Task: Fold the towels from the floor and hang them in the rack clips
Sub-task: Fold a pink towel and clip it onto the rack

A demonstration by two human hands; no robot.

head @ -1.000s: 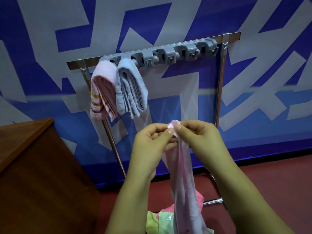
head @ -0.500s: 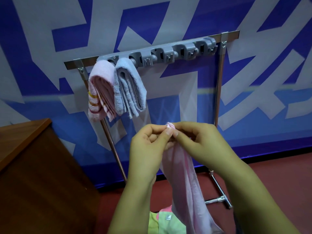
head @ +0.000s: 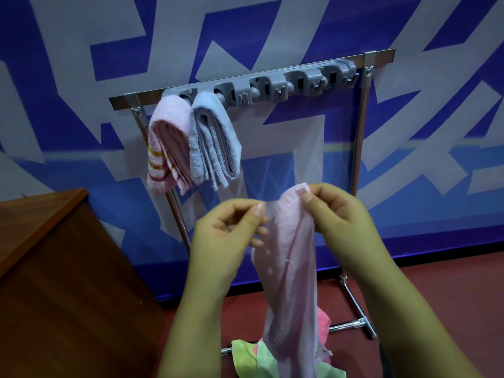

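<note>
Left hand (head: 226,236) and right hand (head: 338,214) both pinching top edge of thin pink towel (head: 291,268), towel hanging down in front of rack (head: 360,165), striped pink towel (head: 166,148) and blue towel (head: 212,143) clipped at rack's left end, more towels (head: 261,358) heaped on floor (head: 436,290) below.

Three right clips (head: 308,84) stand free (two left clips hold towels (head: 191,140)).

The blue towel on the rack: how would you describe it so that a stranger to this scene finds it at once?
Look at the metal rack standing before the blue and white wall, with a grey clip bar along its top. Two folded towels hang at the bar's left end. The blue towel is the right one of the pair, plain pale blue, while the pink towel beside it has yellow and red stripes.
</note>
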